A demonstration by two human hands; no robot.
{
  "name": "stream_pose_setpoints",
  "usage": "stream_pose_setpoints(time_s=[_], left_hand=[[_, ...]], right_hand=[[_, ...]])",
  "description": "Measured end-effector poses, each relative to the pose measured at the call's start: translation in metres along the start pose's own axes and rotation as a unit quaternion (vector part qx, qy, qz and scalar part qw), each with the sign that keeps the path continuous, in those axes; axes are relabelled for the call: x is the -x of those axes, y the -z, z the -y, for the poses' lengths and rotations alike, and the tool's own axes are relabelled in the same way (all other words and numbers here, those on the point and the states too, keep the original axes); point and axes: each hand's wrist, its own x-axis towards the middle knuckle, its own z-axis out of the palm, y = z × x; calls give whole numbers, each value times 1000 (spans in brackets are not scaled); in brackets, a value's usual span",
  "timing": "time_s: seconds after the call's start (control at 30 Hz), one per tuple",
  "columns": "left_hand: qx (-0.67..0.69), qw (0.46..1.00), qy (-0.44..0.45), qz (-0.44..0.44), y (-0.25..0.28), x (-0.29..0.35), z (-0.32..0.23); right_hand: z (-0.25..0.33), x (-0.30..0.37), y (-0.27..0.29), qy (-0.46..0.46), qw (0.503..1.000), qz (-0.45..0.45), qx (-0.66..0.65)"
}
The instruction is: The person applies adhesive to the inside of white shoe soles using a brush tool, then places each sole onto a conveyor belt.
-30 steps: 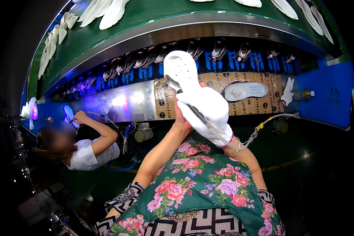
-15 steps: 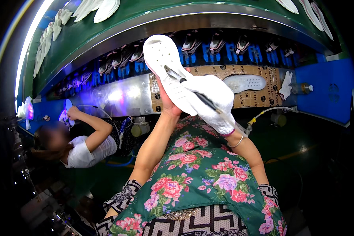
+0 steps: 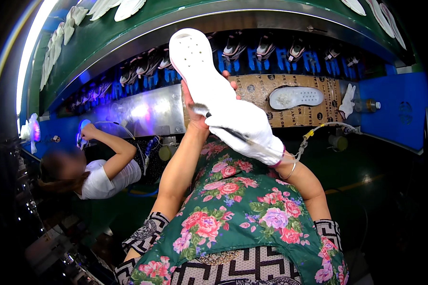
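My bare left hand [image 3: 197,122] is closed round a white shoe sole [image 3: 205,78] from beneath; its fingertips show past the far edge. Small holes dot the sole's round end, which points away from me. In a white knit glove, my right hand [image 3: 252,124] grips a brush [image 3: 237,135]. The brush's dark tip is blurred over the left edge of the sole, and I cannot tell whether it touches. The glove covers the sole's near end.
A perforated insole-shaped piece [image 3: 297,98] lies on brown cardboard [image 3: 257,95]. Shoes [image 3: 233,49] stand in a row behind. To the right are a small bottle [image 3: 366,106] and a hose [image 3: 321,126]. At left, another person [image 3: 111,166] holds a blue-lit piece. White soles [image 3: 128,9] lie on the upper green belt.
The sole has shifted slightly up and left with my left hand. My right hand and the brush have moved left and down, the tip leaving the sole's middle for its left edge.
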Motion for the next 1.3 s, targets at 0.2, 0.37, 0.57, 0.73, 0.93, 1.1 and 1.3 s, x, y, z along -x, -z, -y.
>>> stream_pose_setpoints(time_s=[0.2,0.37,0.57,0.73,0.93,1.1,1.3], left_hand=[[-6,999,-26,18,-15,-5,-8],[-42,999,5,16,-20,-6,-20],[-104,988,71,89,-16,-20,-36],[-33,983,131,123,-6,-18,-47],[-8,983,162,86,-20,-26,-51],[-26,976,189,103,-21,-27,-53],[-65,973,187,120,-26,-33,-55]], right_hand=[[-4,-6,15,-18,999,22,-17],[13,1,11,-92,985,43,-142],[11,4,3,-7,997,51,-49],[24,0,6,-204,955,58,-207],[8,9,-4,32,999,26,13],[24,9,-1,-52,990,72,-106],[12,7,-2,8,1000,20,-13]])
